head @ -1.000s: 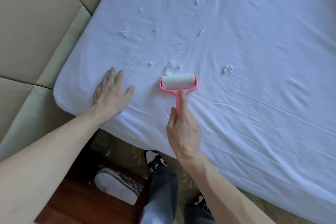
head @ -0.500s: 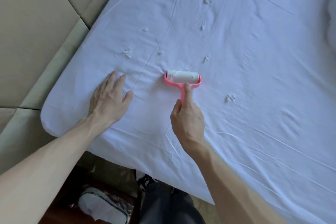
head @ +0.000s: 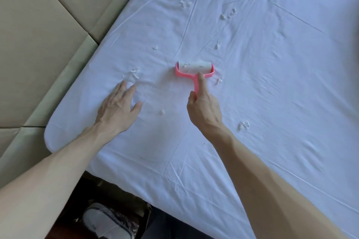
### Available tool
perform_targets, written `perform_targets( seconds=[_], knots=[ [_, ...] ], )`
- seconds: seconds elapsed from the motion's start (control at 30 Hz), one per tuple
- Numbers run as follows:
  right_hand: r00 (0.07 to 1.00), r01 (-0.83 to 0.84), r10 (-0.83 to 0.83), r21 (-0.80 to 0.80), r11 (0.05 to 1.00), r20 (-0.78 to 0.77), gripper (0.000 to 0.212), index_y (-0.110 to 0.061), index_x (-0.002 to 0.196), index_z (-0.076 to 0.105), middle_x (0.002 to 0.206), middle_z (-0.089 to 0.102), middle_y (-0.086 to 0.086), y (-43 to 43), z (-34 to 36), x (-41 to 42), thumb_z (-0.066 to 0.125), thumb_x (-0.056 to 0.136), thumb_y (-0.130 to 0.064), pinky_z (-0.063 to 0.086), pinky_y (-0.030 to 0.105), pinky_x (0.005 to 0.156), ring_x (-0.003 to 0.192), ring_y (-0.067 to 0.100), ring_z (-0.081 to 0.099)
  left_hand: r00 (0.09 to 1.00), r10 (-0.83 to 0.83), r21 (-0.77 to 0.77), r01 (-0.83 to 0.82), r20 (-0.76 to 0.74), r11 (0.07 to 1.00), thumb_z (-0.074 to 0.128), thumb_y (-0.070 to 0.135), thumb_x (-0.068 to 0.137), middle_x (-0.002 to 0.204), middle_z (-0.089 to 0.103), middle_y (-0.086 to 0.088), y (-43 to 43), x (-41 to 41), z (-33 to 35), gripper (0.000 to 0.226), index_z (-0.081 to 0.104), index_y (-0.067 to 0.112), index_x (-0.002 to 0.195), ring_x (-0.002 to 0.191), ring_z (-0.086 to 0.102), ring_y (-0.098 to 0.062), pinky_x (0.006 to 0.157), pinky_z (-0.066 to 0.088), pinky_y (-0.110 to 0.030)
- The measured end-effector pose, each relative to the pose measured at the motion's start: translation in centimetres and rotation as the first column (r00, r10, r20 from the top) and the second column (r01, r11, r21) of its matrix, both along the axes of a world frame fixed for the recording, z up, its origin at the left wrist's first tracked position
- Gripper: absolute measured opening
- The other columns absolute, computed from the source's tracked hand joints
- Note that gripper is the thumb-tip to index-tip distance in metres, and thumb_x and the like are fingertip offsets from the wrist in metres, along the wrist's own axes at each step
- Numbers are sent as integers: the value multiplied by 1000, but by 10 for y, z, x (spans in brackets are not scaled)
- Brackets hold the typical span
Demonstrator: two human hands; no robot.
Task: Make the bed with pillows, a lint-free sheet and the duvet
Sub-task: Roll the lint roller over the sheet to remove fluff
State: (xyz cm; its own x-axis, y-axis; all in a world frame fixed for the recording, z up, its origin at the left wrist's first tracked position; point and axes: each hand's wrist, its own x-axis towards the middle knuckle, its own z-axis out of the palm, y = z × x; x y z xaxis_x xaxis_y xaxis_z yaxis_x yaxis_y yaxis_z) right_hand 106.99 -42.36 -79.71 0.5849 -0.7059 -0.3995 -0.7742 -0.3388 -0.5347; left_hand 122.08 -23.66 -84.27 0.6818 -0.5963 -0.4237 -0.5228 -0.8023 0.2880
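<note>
A white fitted sheet [head: 272, 87] covers the mattress and carries several small white lint tufts [head: 244, 125]. My right hand [head: 205, 109] grips the pink handle of a lint roller [head: 194, 69], index finger laid along the handle. The roller's white drum lies flat on the sheet with bits of lint stuck to it. My left hand [head: 116, 110] rests flat on the sheet near the mattress corner, fingers straight, just below a lint cluster [head: 134, 72]. No pillows or duvet are in view.
A beige padded headboard [head: 42, 31] runs along the left side of the mattress. Below the mattress corner are a dark wooden surface and a white shoe wrapped in plastic [head: 105, 223].
The roller has moved farther up the sheet, away from the near edge, and has picked up lint. My left hand slid forward with it. The view has shifted over the bed.
</note>
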Motion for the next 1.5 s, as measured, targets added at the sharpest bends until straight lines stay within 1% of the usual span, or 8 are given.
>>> perform_targets(
  seconds=[0.2, 0.37, 0.47, 0.67, 0.93, 1.1, 1.3, 1.5],
  knots=[
    [980, 66, -58, -36, 997, 189, 70, -43, 160, 10, 94, 56, -2, 25, -6, -25, 45, 103, -21, 27, 35, 60, 68, 24, 47, 998, -14, -9, 14, 55, 1000, 48, 43, 103, 170, 14, -10, 9, -11, -1, 67, 27, 15, 161, 158, 12, -22, 125, 20, -40],
    [958, 38, -45, 29, 999, 284, 69, -39, 160, 18, 75, 47, -8, 85, -15, -65, 51, 102, -21, 29, 33, 54, 57, 15, 43, 999, -23, -4, 23, 47, 1000, 50, 42, 102, 171, 11, -7, 24, -26, -4, 72, 20, 15, 163, 158, 9, -20, 126, 16, -37],
    [951, -17, -7, 73, 997, 308, 69, -43, 158, 19, 81, 52, -7, 119, -14, -91, 52, 102, -19, 42, 39, 54, 60, 17, 47, 999, -45, 19, 45, 15, 999, 48, 39, 104, 172, 2, -4, 30, -30, -5, 73, 11, 20, 164, 158, 0, -17, 128, 7, -34],
    [967, -22, -12, 129, 991, 255, 79, -59, 154, 11, 90, 57, -5, 163, -8, -118, 52, 102, -16, 49, 43, 63, 68, 17, 53, 999, 18, -43, -20, -43, 999, 41, 24, 107, 172, 4, -7, 26, -36, 5, 62, 16, 15, 163, 158, 0, -18, 126, 2, -31],
    [1000, -3, 1, 86, 996, 28, 61, -54, 157, 10, 85, 48, 0, 170, 8, -90, 36, 108, -28, 45, 41, 64, 67, 23, 50, 986, -128, 25, 126, 102, 992, 45, 54, 102, 172, 0, -6, 56, -37, -1, 75, 8, 32, 164, 158, -1, -19, 127, 7, -35],
    [999, -13, 15, 40, 999, -47, 61, -54, 153, 19, 75, 57, 4, 145, 12, -55, 37, 104, -24, 36, 38, 61, 67, 26, 51, 995, 67, 96, -73, 73, 993, 60, 72, 86, 169, 2, -15, 48, -23, 8, 101, 11, 29, 163, 157, 2, -28, 123, 16, -44],
    [996, 50, -42, 86, 995, -84, 55, -50, 150, 34, 94, 64, 8, 126, 20, -13, 37, 103, -23, 38, 36, 68, 81, 30, 53, 979, 197, 189, -204, 54, 961, 77, 64, 72, 154, 25, -17, 28, 22, 16, 104, 29, 16, 150, 147, 24, -32, 112, 32, -48],
    [997, 22, -18, 61, 998, -71, 53, -47, 149, 37, 105, 66, 10, 96, 19, 24, 38, 102, -22, 37, 37, 72, 98, 35, 60, 999, 31, 322, -43, 42, 946, 67, 83, 70, 167, 10, -14, 36, 43, 11, 128, 4, 21, 162, 152, 17, -31, 114, 27, -49]
  ],
)
